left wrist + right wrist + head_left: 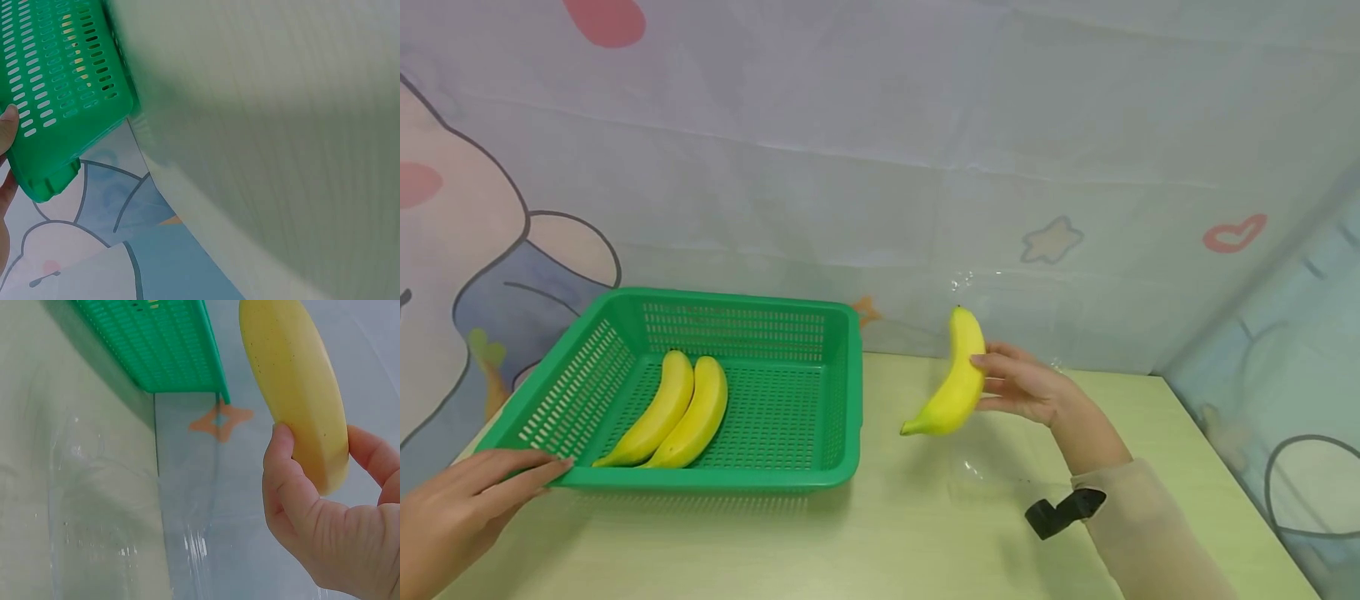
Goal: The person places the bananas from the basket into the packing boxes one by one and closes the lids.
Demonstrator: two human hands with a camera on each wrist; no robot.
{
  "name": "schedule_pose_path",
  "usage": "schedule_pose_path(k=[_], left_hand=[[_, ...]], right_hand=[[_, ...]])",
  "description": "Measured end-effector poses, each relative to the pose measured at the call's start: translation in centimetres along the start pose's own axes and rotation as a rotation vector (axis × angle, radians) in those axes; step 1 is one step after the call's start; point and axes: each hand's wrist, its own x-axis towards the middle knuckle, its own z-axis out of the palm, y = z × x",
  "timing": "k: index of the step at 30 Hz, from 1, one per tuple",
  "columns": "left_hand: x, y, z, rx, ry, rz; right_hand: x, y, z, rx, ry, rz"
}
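My right hand (1028,385) pinches a yellow banana (961,379) between thumb and fingers, raised over the right part of the table. In the right wrist view the banana (297,387) stands lengthwise, its lower end between the thumb and fingers. My left hand (471,504) grips the near left corner of a green plastic basket (715,477), with a fingertip below the rim in the left wrist view. Two more bananas (658,414) lie side by side in the basket's left half. Below and behind the right hand stands a clear plastic container (973,473) with its lid (1022,292) raised.
A pale wooden table (895,542) carries everything. Behind it hangs a cloth (820,208) printed with cartoon figures, and another printed cloth (1300,358) closes the right side. A black wrist camera (1063,512) sits on the right forearm.
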Motion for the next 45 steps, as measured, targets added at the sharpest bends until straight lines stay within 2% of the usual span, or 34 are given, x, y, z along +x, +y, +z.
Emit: schedule_pose_path(k=[18,33,39,45], left_hand=[[-0.3,0.2,0.2,0.03,-0.001,-0.045],[-0.4,0.1,0.2,0.028,0.003,-0.056],[-0.4,0.1,0.3,0.011,0.022,-0.055],[-0.3,0.1,0.2,0.007,0.021,-0.058]], right_hand=[[-1.7,0.4,-2.6,0.031,0.014,-0.002],[-3.2,1.6,-5.0,0.064,0.015,0.001],[-3.9,2.3,-5.9,0.051,0.051,0.001],[-4.7,3.2,-6.7,0.117,0.109,0.005]])
